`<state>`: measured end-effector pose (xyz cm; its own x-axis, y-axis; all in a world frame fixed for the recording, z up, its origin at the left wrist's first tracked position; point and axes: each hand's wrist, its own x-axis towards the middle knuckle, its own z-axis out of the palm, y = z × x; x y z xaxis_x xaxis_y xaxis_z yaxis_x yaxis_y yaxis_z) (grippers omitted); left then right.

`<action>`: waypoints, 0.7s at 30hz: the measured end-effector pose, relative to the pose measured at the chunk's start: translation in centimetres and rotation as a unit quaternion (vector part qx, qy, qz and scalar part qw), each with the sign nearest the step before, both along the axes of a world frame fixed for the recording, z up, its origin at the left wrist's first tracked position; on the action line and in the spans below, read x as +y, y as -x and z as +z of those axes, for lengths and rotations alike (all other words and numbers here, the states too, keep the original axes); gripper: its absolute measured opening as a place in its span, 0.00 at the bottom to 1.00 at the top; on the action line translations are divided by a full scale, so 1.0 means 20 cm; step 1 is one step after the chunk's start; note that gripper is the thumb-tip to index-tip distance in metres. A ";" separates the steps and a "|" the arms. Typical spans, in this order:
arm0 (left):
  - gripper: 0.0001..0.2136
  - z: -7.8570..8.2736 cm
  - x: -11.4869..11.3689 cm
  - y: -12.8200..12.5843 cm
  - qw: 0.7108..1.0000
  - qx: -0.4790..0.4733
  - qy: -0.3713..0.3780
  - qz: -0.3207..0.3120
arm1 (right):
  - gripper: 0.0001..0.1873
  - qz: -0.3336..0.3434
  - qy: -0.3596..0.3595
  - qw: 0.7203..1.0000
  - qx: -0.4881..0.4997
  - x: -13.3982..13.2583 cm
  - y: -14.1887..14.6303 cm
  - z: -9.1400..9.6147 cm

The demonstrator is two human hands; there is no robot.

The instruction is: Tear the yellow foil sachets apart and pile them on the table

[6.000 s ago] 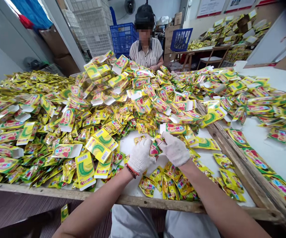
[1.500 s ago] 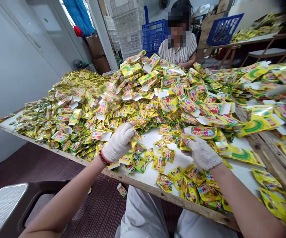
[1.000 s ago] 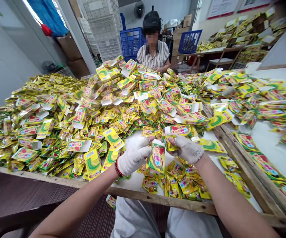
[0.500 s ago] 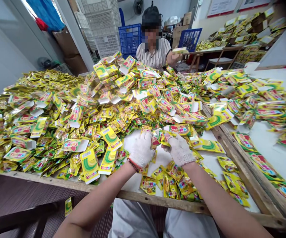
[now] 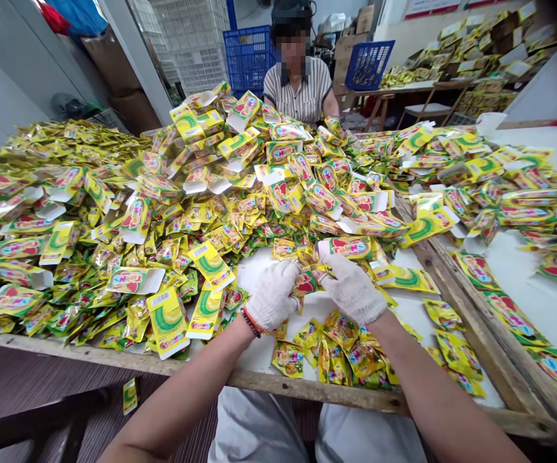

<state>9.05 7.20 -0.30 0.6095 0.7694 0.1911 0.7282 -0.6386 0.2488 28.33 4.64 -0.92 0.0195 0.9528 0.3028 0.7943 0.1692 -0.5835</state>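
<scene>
My left hand (image 5: 274,297), in a white knitted glove, has its fingers curled round a small printed carton (image 5: 305,281) with red and green on its face. Close beside it, my gloved right hand (image 5: 353,290) pinches a small yellow sachet (image 5: 320,268) at the carton's right end. Fingers cover much of both, so how far the sachet sits in the carton cannot be made out. Below the hands, loose yellow sachets (image 5: 343,354) lie in a small heap near the table's front edge. Flat yellow cartons (image 5: 166,321) lie to the left.
A large heap of sachets and cartons (image 5: 134,222) covers the left and middle of the table. A wooden strip (image 5: 456,302) divides the right side, where more cartons (image 5: 524,215) lie. Another person (image 5: 300,77) sits opposite. Blue crates (image 5: 249,58) stand behind.
My hands stay close together; the yellow sachet between them shows less, and the carton's red and green face shows more. The person opposite has lowered a raised hand that held a carton.
</scene>
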 end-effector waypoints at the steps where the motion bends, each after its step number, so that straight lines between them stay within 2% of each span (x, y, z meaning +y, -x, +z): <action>1: 0.20 0.00 0.00 0.00 1.000 0.002 -0.005 0.008 | 0.16 0.000 -0.011 1.000 0.003 0.00 0.00 0.00; 4: 0.21 0.01 0.01 0.00 0.999 0.007 -0.013 0.040 | 0.16 -0.002 0.011 0.999 0.046 0.00 -0.01 0.02; 6: 0.22 0.02 0.01 0.00 0.998 0.018 -0.017 0.053 | 0.12 -0.011 0.023 0.999 0.041 0.00 -0.02 0.02; 10: 0.26 0.01 0.00 0.00 0.999 0.034 -0.016 0.015 | 0.10 -0.003 0.028 0.999 -0.018 0.00 0.00 0.03; 13: 0.27 0.00 0.00 0.00 1.000 0.028 -0.013 0.002 | 0.08 0.033 0.096 0.992 0.071 0.00 0.01 0.05; 17: 0.25 0.00 0.02 0.01 0.999 0.003 0.000 0.035 | 0.14 0.033 0.212 0.950 0.226 -0.03 0.01 0.10; 21: 0.26 -0.02 0.01 0.01 0.999 -0.033 0.009 -0.014 | 0.13 0.134 0.332 0.892 0.275 -0.06 0.03 0.12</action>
